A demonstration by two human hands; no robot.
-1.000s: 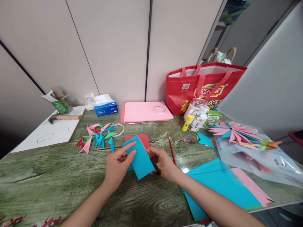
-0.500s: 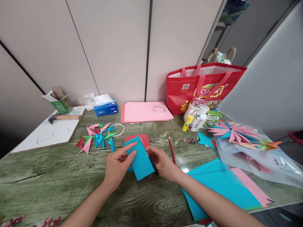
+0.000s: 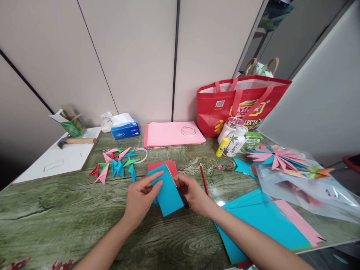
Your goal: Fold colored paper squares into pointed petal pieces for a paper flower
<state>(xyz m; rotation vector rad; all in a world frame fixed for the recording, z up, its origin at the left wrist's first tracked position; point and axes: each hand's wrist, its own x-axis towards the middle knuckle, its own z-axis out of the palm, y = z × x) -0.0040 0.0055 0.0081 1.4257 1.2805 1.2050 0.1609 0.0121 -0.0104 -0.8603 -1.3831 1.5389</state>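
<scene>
With our left hand we pinch blue paper between thumb and fingers above the wood-grain table, our right hand curled around black-handled scissors at the paper's edge.

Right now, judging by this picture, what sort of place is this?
Probably a papercraft workspace, though whether at home or elsewhere I can't tell: the left hand holds blue paper, and a yellow glue stick and folded paper pieces are on the table.
</scene>
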